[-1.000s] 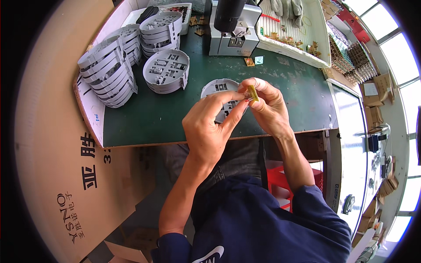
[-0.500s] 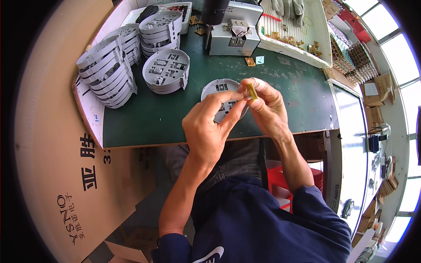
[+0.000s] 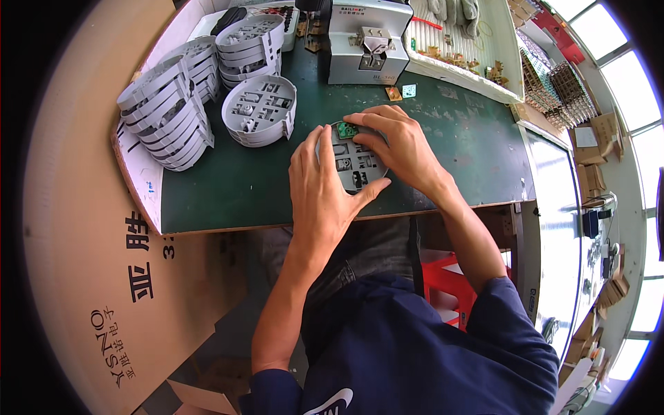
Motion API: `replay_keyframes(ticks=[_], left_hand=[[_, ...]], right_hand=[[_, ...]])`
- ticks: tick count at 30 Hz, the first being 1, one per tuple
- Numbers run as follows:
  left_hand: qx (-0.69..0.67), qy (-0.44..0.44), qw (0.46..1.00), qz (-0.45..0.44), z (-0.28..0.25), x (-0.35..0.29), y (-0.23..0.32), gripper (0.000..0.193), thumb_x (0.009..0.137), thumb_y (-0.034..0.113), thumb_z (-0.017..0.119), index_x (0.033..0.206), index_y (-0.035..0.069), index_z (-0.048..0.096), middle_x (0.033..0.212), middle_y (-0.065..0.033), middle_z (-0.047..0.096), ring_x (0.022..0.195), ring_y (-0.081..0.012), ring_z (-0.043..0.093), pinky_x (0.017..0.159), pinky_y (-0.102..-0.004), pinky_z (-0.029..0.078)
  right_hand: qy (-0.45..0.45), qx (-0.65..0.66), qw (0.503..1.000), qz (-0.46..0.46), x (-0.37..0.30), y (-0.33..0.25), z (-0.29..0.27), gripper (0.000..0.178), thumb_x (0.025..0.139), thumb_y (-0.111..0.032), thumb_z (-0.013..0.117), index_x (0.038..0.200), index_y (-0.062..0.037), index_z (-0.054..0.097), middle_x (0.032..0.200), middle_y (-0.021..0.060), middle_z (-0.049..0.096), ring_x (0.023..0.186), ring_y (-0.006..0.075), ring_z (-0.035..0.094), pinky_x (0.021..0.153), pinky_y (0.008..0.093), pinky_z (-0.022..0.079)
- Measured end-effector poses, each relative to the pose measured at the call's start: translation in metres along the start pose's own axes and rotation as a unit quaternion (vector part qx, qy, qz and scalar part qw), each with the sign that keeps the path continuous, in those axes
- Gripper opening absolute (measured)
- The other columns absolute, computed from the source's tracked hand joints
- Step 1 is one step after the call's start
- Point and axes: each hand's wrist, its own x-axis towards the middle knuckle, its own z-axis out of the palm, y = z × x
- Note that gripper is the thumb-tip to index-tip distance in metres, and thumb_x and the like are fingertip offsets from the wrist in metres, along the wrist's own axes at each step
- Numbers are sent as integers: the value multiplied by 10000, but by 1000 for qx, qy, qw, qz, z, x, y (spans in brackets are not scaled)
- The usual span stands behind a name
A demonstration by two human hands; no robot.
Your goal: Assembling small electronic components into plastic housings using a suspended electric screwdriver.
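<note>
A round grey plastic housing (image 3: 356,160) with several cut-outs and small fittings lies on the green bench in front of me. My left hand (image 3: 321,173) grips it, fingers along the left rim and thumb at the near edge. At its far edge sits a small green circuit board (image 3: 346,130). My right hand (image 3: 401,142) has its fingertips and thumb closed at the right side of that board, its palm over the housing's right rim. Whether the board lies fully flat, I cannot tell.
Grey housings stand in stacks (image 3: 162,114) at the left, with one short pile (image 3: 259,114) nearer. A silver machine (image 3: 366,52) stands at the back. Two small boards (image 3: 394,94) lie before it. A white foam tray (image 3: 470,66) holds small boards and gloves.
The small board has gone from between my raised fingertips down to the housing's far edge. My left hand has let go of the board and spread round the housing.
</note>
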Motion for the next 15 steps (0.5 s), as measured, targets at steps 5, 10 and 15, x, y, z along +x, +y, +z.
replay_keyframes(ticks=[5, 10, 15], left_hand=[[-10, -6, 1000, -2, -3, 2, 0, 963, 733, 476, 889, 1422, -55, 476, 1405, -248, 515, 1280, -411, 501, 1082, -516, 425], [7, -26, 1000, 2, -6, 5, 1, 873, 756, 463, 876, 1377, -54, 547, 1415, -247, 493, 1256, -409, 506, 1064, -513, 435], [54, -32, 998, 19, -7, 6, 1, 871, 760, 496, 857, 1368, -56, 564, 1410, -227, 481, 1218, -400, 512, 1039, -499, 445]], right_hand=[[-2, -28, 1000, 0, 2, -6, 2, 321, 914, -116, 728, 1229, -56, 720, 1103, 159, 715, 1047, 364, 661, 933, 433, 534], [-4, 17, 999, 41, -2, -15, -9, 311, 922, -106, 719, 1226, -41, 712, 1121, 169, 711, 1059, 370, 663, 921, 434, 547], [5, -25, 999, -39, -12, -2, -6, 303, 943, -70, 683, 1243, -33, 697, 1168, 181, 705, 1086, 378, 664, 925, 443, 555]])
